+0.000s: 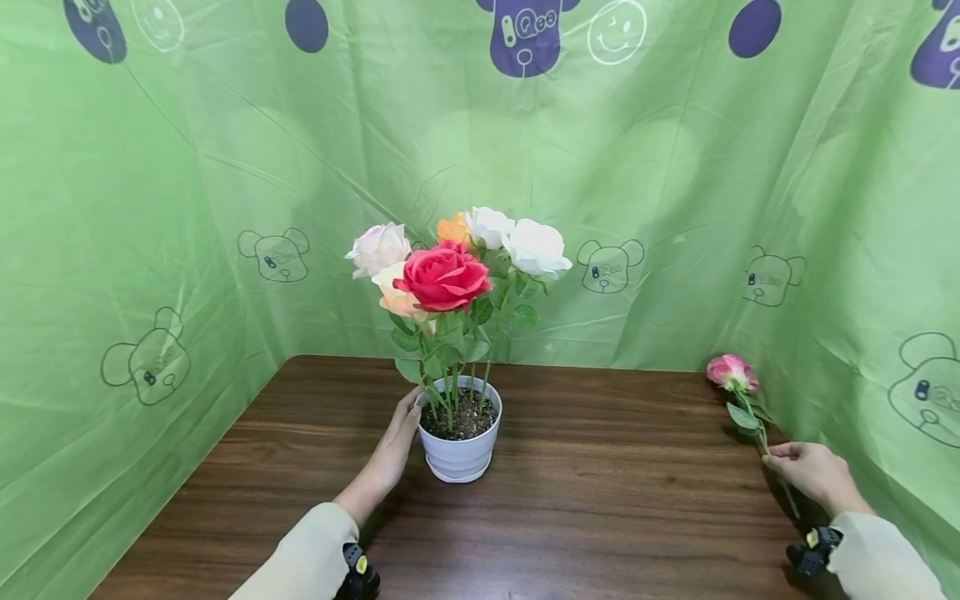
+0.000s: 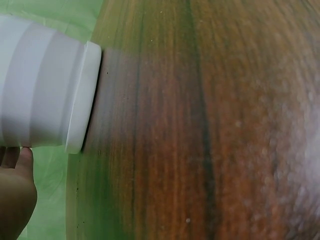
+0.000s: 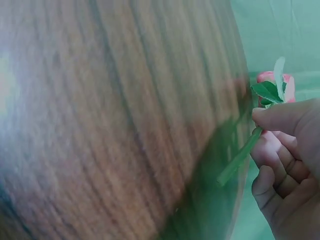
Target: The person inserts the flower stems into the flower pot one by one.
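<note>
A white ribbed flowerpot (image 1: 459,457) filled with dark soil (image 1: 468,417) stands on the table, left of its middle. From it rise several roses: a red one (image 1: 444,277) in front, with white, orange, peach and pale pink blooms around it. My left hand (image 1: 397,442) rests against the pot's left side, its fingers fairly straight; the left wrist view shows fingertips touching the pot wall (image 2: 40,85). Far to the right, my right hand (image 1: 813,471) pinches the green stem (image 3: 239,160) of a single pink rose (image 1: 732,372) between thumb and fingers. Its bloom points away from me.
The brown wooden table (image 1: 600,475) carries the pot and the single rose. A green curtain (image 1: 637,167) with bear and smiley prints hangs behind the table and along both sides, close to the right hand.
</note>
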`<move>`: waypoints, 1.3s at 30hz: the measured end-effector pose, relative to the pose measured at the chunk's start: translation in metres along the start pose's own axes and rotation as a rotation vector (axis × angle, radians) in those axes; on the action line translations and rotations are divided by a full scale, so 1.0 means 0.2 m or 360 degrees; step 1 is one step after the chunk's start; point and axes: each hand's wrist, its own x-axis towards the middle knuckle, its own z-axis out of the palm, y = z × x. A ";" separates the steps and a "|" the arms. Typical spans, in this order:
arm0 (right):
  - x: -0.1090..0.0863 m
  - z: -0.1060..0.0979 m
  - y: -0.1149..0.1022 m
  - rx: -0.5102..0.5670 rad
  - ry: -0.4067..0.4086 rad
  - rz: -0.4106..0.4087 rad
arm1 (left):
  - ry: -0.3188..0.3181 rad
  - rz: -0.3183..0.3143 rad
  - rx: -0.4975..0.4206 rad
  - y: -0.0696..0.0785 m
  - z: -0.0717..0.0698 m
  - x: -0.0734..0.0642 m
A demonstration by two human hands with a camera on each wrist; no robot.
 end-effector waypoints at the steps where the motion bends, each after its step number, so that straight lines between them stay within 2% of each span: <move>1: 0.01 0.00 -0.01 0.0001 0.0010 -0.0015 | -0.0001 0.0000 -0.0003 0.00 0.00 0.00; 13: 0.04 -0.01 -0.20 0.0081 0.0127 -0.0133 | 0.0002 -0.0010 0.0007 0.00 -0.01 0.00; 18: 0.05 0.00 -0.31 0.0154 0.0178 -0.0195 | 0.0009 -0.0024 -0.0003 0.00 -0.01 -0.01; 28: 0.06 -0.01 -0.54 0.0226 0.0203 -0.0305 | 0.0008 -0.0011 0.0000 0.01 0.00 -0.01; 35: 0.07 -0.01 -0.68 0.0435 0.0147 -0.0341 | 0.0000 -0.0002 -0.0002 0.00 0.00 0.00; 39: 0.08 -0.01 -0.77 0.0512 0.0175 -0.0379 | -0.0007 -0.0002 -0.0008 0.00 0.00 0.00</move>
